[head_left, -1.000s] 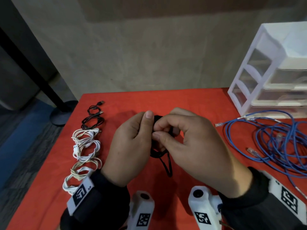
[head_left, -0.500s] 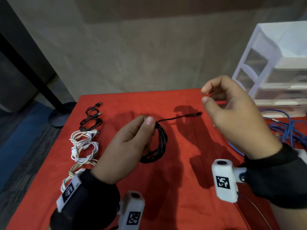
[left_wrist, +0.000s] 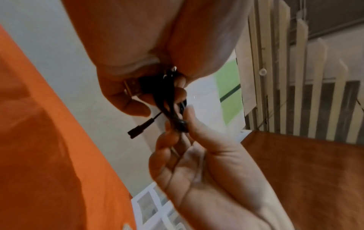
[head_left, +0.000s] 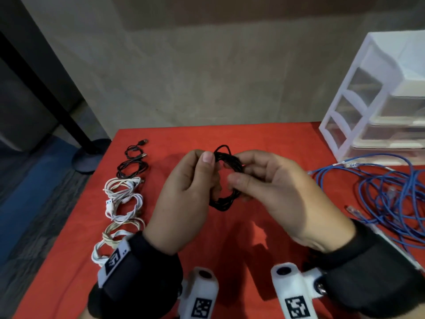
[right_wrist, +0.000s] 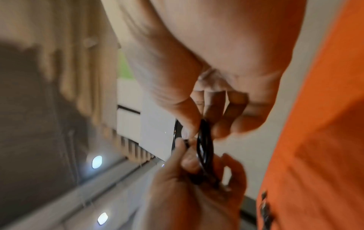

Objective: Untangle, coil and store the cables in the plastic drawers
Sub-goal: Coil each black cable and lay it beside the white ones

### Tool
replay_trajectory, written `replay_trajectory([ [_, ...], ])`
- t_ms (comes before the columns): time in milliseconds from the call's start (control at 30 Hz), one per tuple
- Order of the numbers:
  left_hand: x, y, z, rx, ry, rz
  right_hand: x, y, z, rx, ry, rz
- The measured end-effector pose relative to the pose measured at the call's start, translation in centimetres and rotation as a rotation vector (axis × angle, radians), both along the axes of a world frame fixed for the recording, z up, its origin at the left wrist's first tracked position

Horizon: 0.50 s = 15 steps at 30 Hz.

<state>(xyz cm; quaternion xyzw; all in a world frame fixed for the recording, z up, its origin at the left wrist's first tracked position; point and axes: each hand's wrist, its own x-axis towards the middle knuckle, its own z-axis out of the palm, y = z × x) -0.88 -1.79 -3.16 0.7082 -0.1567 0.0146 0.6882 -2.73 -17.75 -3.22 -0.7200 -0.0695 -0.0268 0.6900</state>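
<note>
The red tabletop (head_left: 264, 146) lies under both hands, so a dropped loop lands safe. Left of the grip sit the finished coils (head_left: 122, 196). The black cable (head_left: 226, 178) is a ring held up between the hands. The left hand (head_left: 184, 199) pinches its top, thumb up. The right hand (head_left: 280, 199) curls round its side, maybe tucking the end.

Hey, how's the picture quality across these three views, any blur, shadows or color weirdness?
Head view: dim but fairly sharp, hands casting dark shadows on the red tablecloth, drawer unit bent by the wide lens. Left wrist view: black cable reasonably sharp, cloth rendered orange. Right wrist view: motion-blurred, background smeared, the cable soft between both hands.
</note>
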Motion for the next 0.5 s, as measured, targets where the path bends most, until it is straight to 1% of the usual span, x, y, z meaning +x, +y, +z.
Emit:
replay_trajectory([
  [33, 0.17, 0.20, 0.07, -0.021, 0.044, -0.009, -0.06, 0.09, 0.23, 0.090, 0.041, 0.012],
  [67, 0.30, 0.39, 0.10, -0.037, 0.091, -0.022, -0.08, 0.18, 0.46, 0.123, 0.061, 0.033],
  [133, 0.41, 0.59, 0.04, -0.053, 0.165, -0.039, -0.06, 0.21, 0.54, 0.106, 0.071, 0.087],
  [200, 0.34, 0.41, 0.04, -0.089, 0.190, -0.043, -0.04, 0.18, 0.58, 0.081, 0.078, 0.103],
  [267, 0.34, 0.22, 0.04, -0.089, 0.159, -0.012, -0.14, 0.16, 0.53, -0.004, 0.040, 0.046],
  [333, 0.26, 0.05, 0.03, -0.030, 0.092, 0.023, -0.22, -0.02, 0.28, -0.218, -0.086, -0.087],
  [367, 0.14, 0.00, 0.04, 0.008, 0.058, 0.028, -0.26, -0.20, 0.14, -0.324, -0.151, -0.124],
  [400, 0.00, -0.08, 0.08, 0.037, 0.032, 0.026, -0.32, -0.26, 0.16, -0.387, -0.185, -0.118],
  [433, -0.08, -0.11, 0.09, 0.052, 0.013, 0.020, -0.27, -0.21, 0.11, -0.407, -0.194, -0.087],
  [500, -0.26, -0.20, 0.14, 0.060, -0.025, 0.010, -0.28, 0.09, 0.25, -0.373, -0.178, -0.026],
])
